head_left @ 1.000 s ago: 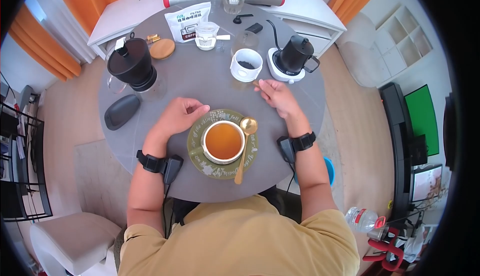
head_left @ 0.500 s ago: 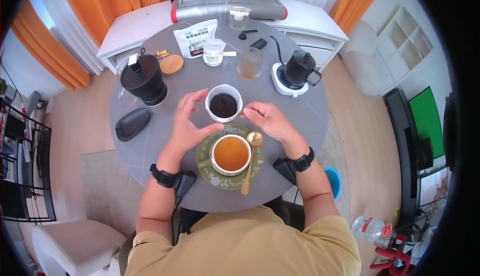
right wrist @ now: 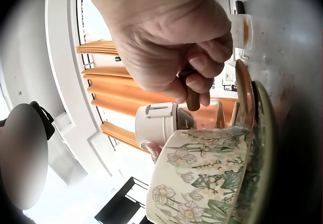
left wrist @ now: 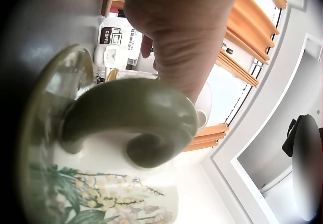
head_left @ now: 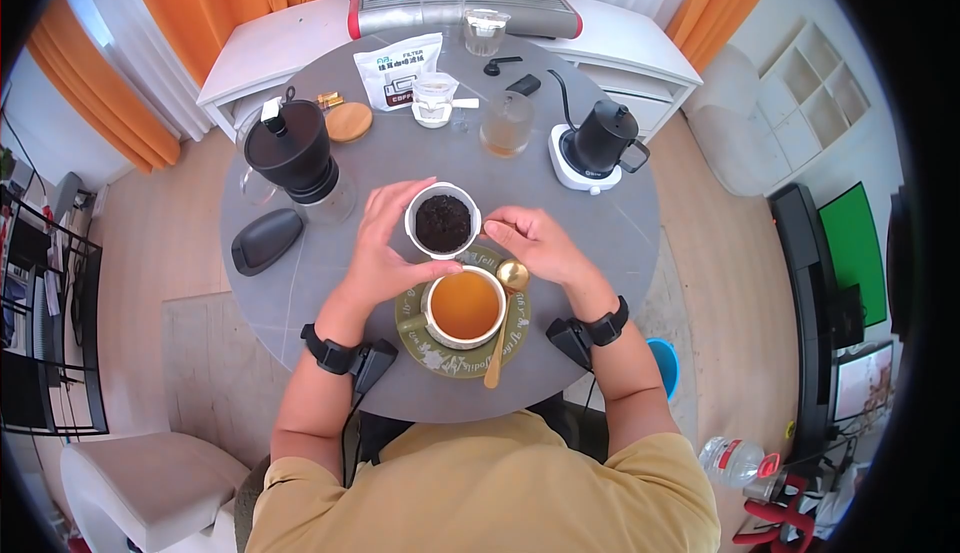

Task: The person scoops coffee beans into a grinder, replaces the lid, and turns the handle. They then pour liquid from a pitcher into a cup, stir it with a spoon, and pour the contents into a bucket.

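Observation:
In the head view a white cup (head_left: 443,254) with dark granular contents is held just beyond the teacup. My left hand (head_left: 382,248) grips its left side, fingers along the far left and thumb below. My right hand (head_left: 530,238) pinches its brown handle, a short stick in the right wrist view (right wrist: 193,95), where the white cup (right wrist: 156,125) is raised beside a flowered teacup (right wrist: 197,178). The teacup (head_left: 465,306) holds amber liquid and stands on a green saucer (head_left: 440,357); a gold spoon (head_left: 503,328) lies on the saucer's right side.
A black kettle (head_left: 603,138) on a white base stands right. Behind are a glass of pale liquid (head_left: 507,131), a drip filter on a glass (head_left: 434,103) and a white pouch (head_left: 398,68). A black grinder (head_left: 290,148) and black case (head_left: 267,241) are left.
The white cup has come from beside the kettle to near the teacup, held by my right hand. My left hand has lifted from the saucer's edge and closed onto the cup's side.

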Available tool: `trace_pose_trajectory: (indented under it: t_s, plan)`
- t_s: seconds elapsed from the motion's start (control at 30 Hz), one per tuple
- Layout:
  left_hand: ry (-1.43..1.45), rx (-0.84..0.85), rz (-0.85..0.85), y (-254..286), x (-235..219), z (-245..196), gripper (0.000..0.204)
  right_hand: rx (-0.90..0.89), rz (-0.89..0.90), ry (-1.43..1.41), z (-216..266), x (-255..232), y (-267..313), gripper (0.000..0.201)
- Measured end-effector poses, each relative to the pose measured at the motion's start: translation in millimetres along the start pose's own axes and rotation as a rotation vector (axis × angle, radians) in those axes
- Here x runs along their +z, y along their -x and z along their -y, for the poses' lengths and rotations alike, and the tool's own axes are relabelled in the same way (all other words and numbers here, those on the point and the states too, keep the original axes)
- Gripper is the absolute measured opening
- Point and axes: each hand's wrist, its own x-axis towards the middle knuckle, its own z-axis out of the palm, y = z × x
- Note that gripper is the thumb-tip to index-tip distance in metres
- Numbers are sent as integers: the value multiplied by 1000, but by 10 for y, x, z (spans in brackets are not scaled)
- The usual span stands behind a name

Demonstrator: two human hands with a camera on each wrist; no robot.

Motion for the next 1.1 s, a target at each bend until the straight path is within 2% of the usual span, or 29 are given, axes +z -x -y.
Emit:
trace_pose_trajectory:
  t_s: [0.33, 0.4, 0.53, 0.63, 0.83, 0.9, 1.0, 1.1]
  plan:
    - [119, -45, 66, -116, -48, -39, 75, -20, -48, -17, -11, -62, 11, 26]
    - [112, -49, 52, -131, -61, -119, 75, -77, -69, 50, -16, -91, 20, 26]
    - [106, -19, 16, -136, -106, -238, 75, -40, -55, 144, 287, -119, 157, 26]
    - [65, 20, 20, -124, -148, -350, 76, -77, -80, 185, 407, -112, 265, 24]
    - [45, 7, 62, -12, -199, -556, 75, -80, -138, 308, 643, -74, 507, 22]
    - [50, 1, 67, 46, -200, -599, 75, -223, -150, 350, 618, -61, 574, 21]
    - [59, -8, 73, 124, -194, -648, 75, -300, -179, 439, 606, -39, 655, 21]
    - [78, -16, 78, 193, -174, -670, 74, -275, -198, 523, 699, -1, 758, 18]
